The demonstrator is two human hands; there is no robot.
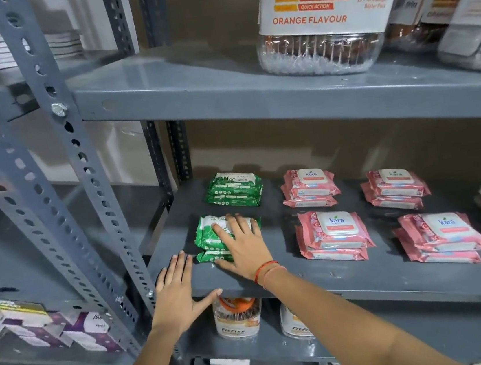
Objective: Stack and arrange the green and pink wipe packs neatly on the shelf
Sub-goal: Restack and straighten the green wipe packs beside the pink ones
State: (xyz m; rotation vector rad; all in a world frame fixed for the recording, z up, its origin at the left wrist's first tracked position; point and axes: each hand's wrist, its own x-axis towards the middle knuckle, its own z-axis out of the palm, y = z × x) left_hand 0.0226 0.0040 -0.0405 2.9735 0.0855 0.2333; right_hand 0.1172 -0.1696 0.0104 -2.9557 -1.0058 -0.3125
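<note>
Grey metal shelf (366, 276), middle level of a slotted rack, carries six wipe stacks in two rows. Pink stacks fill the middle and right: back middle (309, 187), back right (394, 189), front middle (332, 234), front right (443, 237). Green stacks sit on the left: back green stack (232, 189) toward the back left corner, front green stack (209, 237) near the front left corner, close to the front edge.

Right hand (246, 248) lies flat and open, palm down on the front green stack, fingers spread over the top pack, not gripping. Left hand (175, 290) is open too, fingers on the shelf's front edge just left of that stack, thumb hanging below the edge; looks to be just short of touching the packs, hard to tell.

Risks, biggest first. Front green stack sits close to the front edge: a push or pull toward the person likely slides the bottom pack off the shelf. Packs are slick film, so flat palm pressure with sideways force probably shears the top pack off the lower one, leaving the stack crooked. The front right pink stack already looks skewed with its lower pack sticking out leftward; a wrist brushing it could worsen that. Left edge is open beside the upright (107, 217), so a leftward shove may drop a pack through the gap.
</note>
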